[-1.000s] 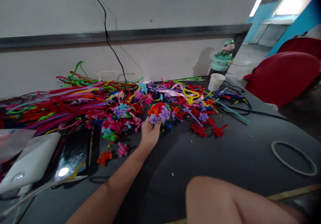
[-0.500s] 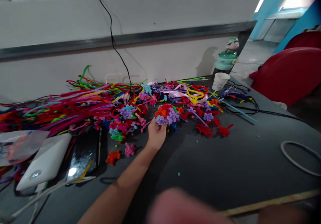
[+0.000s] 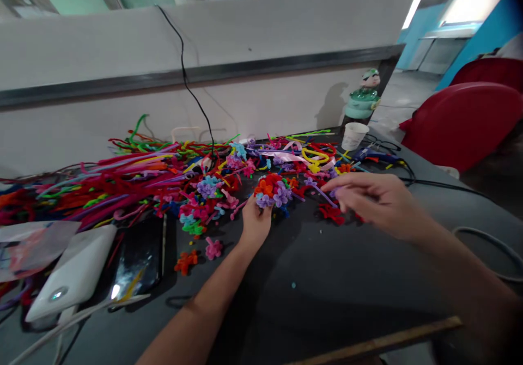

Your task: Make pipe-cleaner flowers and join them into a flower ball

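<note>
In the middle of the dark table, my left hand (image 3: 256,220) has its fingers wrapped round the base of a bunch of pipe-cleaner flowers (image 3: 273,189), orange, red, purple and blue. My right hand (image 3: 371,199) hovers to the right, over purple and red flowers, thumb and index finger stretched out and a gap between their tips; nothing shows in it. A red flower (image 3: 332,213) lies below its fingertips. Left of the bunch are more flowers, among them a pink one (image 3: 213,248) and an orange one (image 3: 186,262).
A large heap of coloured pipe cleaners (image 3: 134,174) fills the back left. A white power bank (image 3: 73,272) and a dark phone (image 3: 139,256) lie at the left. A paper cup (image 3: 354,136), a green figurine (image 3: 363,97), a glue gun (image 3: 378,156) and cables are at the back right.
My right hand has come up from the blurred bottom edge to above the flowers at the right. My left hand keeps its hold on the bunch. The view has tilted slightly up.
</note>
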`<state>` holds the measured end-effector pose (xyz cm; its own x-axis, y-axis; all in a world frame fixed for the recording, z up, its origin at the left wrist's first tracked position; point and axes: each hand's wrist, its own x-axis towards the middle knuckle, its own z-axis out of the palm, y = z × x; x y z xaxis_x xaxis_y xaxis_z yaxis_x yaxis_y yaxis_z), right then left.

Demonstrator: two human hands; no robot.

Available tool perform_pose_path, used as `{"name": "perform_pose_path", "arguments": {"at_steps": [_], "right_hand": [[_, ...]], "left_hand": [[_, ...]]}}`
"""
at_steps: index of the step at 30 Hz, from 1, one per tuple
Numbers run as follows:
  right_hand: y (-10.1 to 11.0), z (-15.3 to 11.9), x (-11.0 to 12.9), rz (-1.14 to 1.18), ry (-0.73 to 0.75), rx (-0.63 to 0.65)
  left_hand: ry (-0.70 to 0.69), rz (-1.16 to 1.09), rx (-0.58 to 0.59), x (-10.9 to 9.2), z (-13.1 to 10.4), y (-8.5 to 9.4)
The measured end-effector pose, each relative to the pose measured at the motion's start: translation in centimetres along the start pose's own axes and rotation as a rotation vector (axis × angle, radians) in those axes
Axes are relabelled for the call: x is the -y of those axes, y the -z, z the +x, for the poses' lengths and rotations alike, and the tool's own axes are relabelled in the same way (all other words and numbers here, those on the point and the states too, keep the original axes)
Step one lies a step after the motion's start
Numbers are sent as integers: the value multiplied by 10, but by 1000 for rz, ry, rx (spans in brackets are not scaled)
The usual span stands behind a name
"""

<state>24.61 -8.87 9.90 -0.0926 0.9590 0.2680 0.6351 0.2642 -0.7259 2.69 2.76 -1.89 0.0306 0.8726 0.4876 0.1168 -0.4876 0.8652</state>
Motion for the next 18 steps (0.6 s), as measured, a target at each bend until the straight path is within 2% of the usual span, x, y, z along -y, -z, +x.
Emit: {"name": "perform_pose_path", "arguments": {"at_steps": [2,3,6,9,13,18], "right_hand": [[3,39,-15,-374,15,42],[2,53,-25,-481,33,51],[-9,85,-60,-658,55,59],[-24,108,-84,-769,52,175],[-38,124,-91,-900,-7,197],[-39,124,-83,-846,-10,168]], "left_hand": [[6,3,40,-2,0,-1],[27,-8,36,-3,0,-1],[174,-82,-67,-3,2,-3],[276,-158,-132,1,5,-2],[289,-191,-122,4,7,-1],[282,-177,-115,2,5,-2]]}}
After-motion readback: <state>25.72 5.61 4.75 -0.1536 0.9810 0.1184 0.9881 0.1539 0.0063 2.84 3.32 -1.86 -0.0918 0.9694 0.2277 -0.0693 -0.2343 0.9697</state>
